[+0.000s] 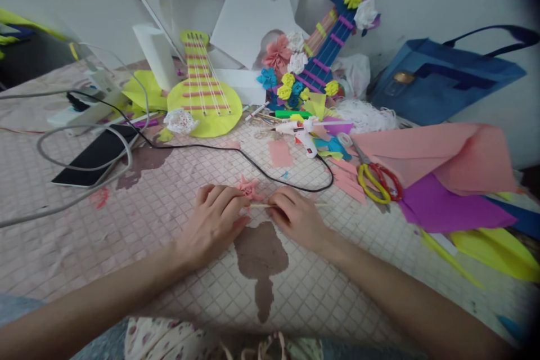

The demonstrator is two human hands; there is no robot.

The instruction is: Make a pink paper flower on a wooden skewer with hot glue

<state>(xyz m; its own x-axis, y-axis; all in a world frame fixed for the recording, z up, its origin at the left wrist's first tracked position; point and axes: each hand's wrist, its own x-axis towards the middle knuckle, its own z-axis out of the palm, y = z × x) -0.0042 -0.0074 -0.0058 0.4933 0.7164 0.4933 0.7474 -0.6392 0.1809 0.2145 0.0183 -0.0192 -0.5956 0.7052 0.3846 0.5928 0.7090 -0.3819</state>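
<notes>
Thin stick (pixel 259 206) is lying over the desk (pixel 320 292), just before the pink paper flower (pixel 248 188), while we are pinching it with the right hand (pixel 299 216), the hold of the left hand (pixel 217 214) being unclear, and seemingly positioning it, the next move requiring steadiness.

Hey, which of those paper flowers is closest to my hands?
The small pink flower right by your left hand, beside the thin stick. The others sit farther back, around the yellow toy guitar and blue toy guitar.
</notes>
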